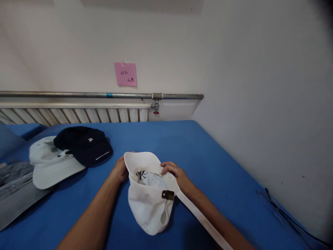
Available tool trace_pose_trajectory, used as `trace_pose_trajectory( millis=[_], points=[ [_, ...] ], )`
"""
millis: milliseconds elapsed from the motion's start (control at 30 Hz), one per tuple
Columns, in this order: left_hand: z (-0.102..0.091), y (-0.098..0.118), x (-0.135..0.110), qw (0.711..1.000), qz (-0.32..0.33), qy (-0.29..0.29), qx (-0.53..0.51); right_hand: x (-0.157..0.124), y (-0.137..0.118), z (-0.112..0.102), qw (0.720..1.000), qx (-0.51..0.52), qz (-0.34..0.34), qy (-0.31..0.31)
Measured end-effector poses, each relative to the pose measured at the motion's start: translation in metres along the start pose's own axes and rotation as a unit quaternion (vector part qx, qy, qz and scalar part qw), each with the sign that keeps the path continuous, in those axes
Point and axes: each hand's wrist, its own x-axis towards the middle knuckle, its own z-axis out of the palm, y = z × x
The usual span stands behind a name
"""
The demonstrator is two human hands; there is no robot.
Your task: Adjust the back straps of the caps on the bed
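A white cap [149,208] is held over the blue bed surface, its inside facing up and its brim on the far side. Dark letters show on the inner lining, and a dark buckle sits at the back opening with a long white strap [197,211] trailing to the lower right. My left hand [121,169] grips the brim's left edge, its fingertips hidden behind the cap. On the opposite side, my right hand [178,175] has its fingers curled over the cap's rim.
Left on the bed [156,135] lie a navy cap [83,144], a pale cap [56,166] and a grey cap [23,194], partly overlapping. Behind are a radiator [78,114] and a metal pipe [130,96]. Eyeglasses and a black cable [291,222] lie by the right wall.
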Motion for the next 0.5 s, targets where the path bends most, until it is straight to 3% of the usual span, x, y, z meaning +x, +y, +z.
trace_pose_trajectory(
  millis=[200,500],
  points=[
    [0.0085,0.0035,-0.0081,0.999,-0.002,0.036,0.004,-0.0003,-0.0002,0.0003,1.0,-0.023,-0.017,-0.006],
    [0.0088,0.0025,-0.0102,1.0,0.021,0.021,0.004,0.0011,0.0071,0.0023,1.0,-0.018,-0.009,0.024]
  ],
)
